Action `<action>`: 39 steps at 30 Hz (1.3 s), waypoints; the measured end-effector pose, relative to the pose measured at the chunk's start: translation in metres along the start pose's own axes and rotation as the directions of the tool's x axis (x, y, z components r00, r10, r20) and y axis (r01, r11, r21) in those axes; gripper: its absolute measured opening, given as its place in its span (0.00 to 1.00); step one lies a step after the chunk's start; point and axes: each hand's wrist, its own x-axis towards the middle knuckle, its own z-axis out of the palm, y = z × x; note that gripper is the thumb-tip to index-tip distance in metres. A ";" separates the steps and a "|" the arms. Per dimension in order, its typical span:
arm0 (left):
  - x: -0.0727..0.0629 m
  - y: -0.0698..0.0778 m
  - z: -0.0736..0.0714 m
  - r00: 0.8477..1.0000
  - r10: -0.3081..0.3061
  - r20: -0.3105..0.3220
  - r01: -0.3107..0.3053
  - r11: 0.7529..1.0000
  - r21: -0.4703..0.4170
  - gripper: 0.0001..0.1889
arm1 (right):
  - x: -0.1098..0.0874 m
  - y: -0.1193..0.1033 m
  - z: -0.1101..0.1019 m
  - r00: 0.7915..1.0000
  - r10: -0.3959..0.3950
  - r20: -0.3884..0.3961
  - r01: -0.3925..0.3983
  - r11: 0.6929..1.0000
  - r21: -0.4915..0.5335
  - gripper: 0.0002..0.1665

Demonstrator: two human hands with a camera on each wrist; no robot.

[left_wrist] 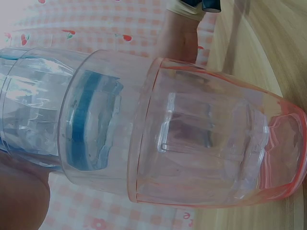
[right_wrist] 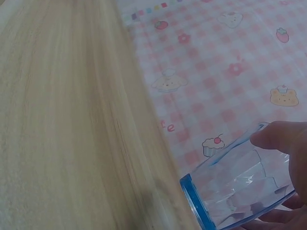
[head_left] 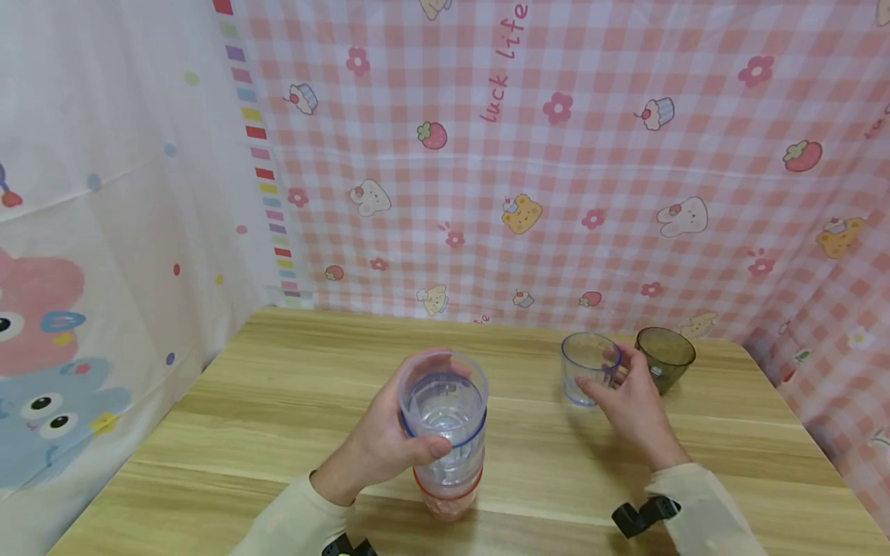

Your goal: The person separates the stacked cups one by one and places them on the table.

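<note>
My left hand (head_left: pixel 385 436) grips the upper part of a stack of clear plastic cups (head_left: pixel 462 459), fingers behind and thumb in front. A blue rim shows below the topmost cup. The lowest cup, a reddish one (left_wrist: pixel 216 167), has its base at the tabletop in the left wrist view. To the right, my right hand (head_left: pixel 636 405) holds a single clear cup with a blue rim (head_left: pixel 580 371) by its side, between thumb and fingers. Its thick blue base shows in the right wrist view; whether it touches the table cannot be told. Part of the fingers is hidden.
A dark olive translucent cup (head_left: pixel 670 359) stands just right of my right hand, near the back edge. The wood-grain table (head_left: pixel 278 401) meets a pink checked cloth (head_left: pixel 487 177) behind it. A white patterned cloth (head_left: pixel 139 232) hangs on the left.
</note>
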 end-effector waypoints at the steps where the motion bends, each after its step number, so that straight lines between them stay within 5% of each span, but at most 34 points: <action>1: 0.000 0.000 0.000 1.000 -0.002 -0.001 0.002 1.000 0.001 0.45 | 0.001 0.001 0.000 1.000 0.004 0.002 -0.004 1.000 -0.005 0.61; 39: 0.000 0.000 0.001 1.000 0.005 0.000 -0.005 1.000 0.005 0.46 | 0.013 0.025 0.003 0.999 0.042 -0.004 -0.042 0.992 -0.115 0.55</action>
